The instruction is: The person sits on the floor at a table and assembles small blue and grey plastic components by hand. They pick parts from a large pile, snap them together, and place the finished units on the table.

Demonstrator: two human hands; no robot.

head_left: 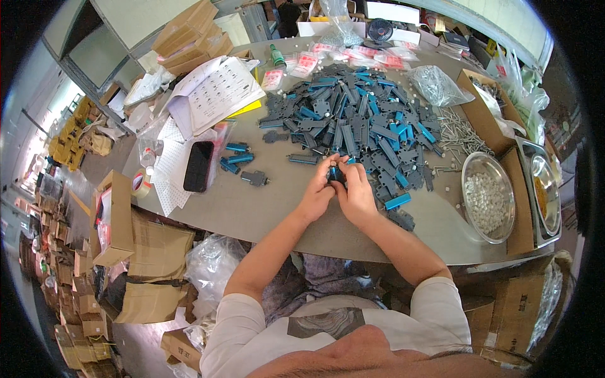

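Note:
My left hand (318,192) and my right hand (358,192) meet at the near edge of a big pile of dark grey and blue plastic fittings (353,113). Both are closed around one small dark fitting with some blue on it (337,175). Fingers cover most of this piece, so its exact shape is hidden. Just beyond the left hand lies a single cylindrical fitting (303,159). Farther left are several blue fittings (236,157) and a flat grey one (255,178).
At the right are a steel bowl of small white pieces (486,198), loose screws (463,131) and a bag of metal parts (438,86). A black phone (199,166), printed sheets (217,91) and a tape roll (140,183) lie left. Small red-and-white packets (305,64) sit behind the pile.

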